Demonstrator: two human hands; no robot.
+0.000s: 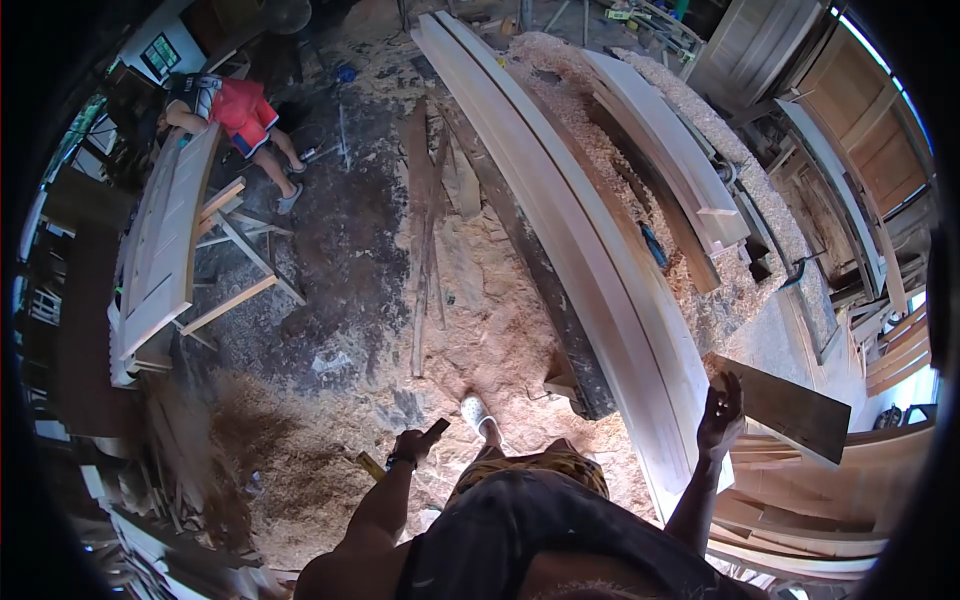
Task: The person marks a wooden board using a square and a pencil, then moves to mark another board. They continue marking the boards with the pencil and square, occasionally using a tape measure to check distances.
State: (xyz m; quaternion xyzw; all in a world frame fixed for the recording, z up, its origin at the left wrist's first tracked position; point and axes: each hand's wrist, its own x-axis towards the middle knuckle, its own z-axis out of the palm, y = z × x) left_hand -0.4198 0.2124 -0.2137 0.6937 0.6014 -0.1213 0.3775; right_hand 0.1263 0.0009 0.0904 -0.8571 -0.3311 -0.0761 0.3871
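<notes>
My left hand (pixel 410 446) is closed round a narrow tool with a dark end (pixel 436 431) pointing forward. A yellow piece (pixel 370 465) shows behind the same hand; the tool's exact kind cannot be made out. On the right, my right hand (pixel 721 414) has its fingers curled at the near end of a short, dark brown board (pixel 790 405), which slants out to the right. Just left of that hand run long, pale planks (pixel 610 300), lying side by side and stretching away from me.
Wood shavings (pixel 330 450) cover the floor around my feet. Far left, a person (pixel 235 110) bends over a pale door panel (pixel 165 250) on wooden trestles (pixel 240 290). More planks (pixel 670 140) lie beyond the long ones, and stacked boards (pixel 800 480) stand at lower right.
</notes>
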